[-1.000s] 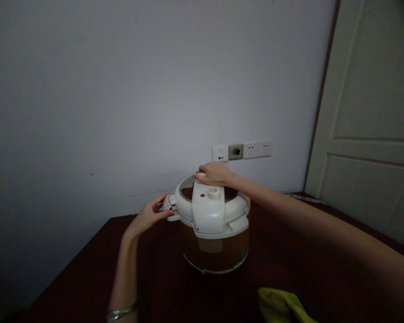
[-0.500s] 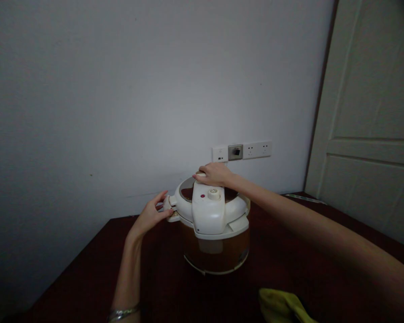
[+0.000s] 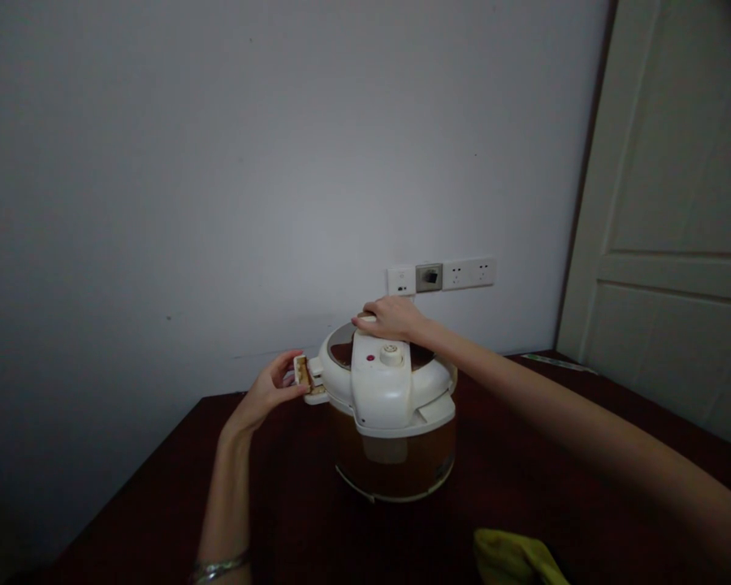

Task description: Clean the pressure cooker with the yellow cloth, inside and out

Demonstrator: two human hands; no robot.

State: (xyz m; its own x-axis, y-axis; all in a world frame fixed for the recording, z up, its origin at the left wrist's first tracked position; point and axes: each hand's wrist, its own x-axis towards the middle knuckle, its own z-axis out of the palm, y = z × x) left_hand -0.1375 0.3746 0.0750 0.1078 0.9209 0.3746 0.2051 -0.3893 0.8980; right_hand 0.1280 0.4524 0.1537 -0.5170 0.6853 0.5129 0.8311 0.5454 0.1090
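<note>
Head view shows a rounded cooker with a white plastic lid and a brown body point(image 3: 395, 459) standing upright on a dark red-brown table point(image 3: 493, 471), near a pale grey wall point(image 3: 268, 179). At its left side, the left hand point(image 3: 264, 398) pinches a small white plastic piece with a yellow-brown inner face point(image 3: 303, 372) between thumb and fingers. This piece sits just beside a white ledge point(image 3: 317, 399) jutting from the cooker; whether the two touch, I cannot tell. The right hand point(image 3: 391, 318) lies over the rear of the lid, fingers curled down around its top; their far side is hidden. In front of that hand, the lid bears a round white knob point(image 3: 391, 353) and a small red dot point(image 3: 371, 357). A silvery bracelet point(image 3: 222, 566) circles the left wrist. Near the lower edge lies a yellow-green, cloth-like item point(image 3: 516, 556), partly cut off. Socket plates point(image 3: 468, 274) line the wall behind the cooker.
</note>
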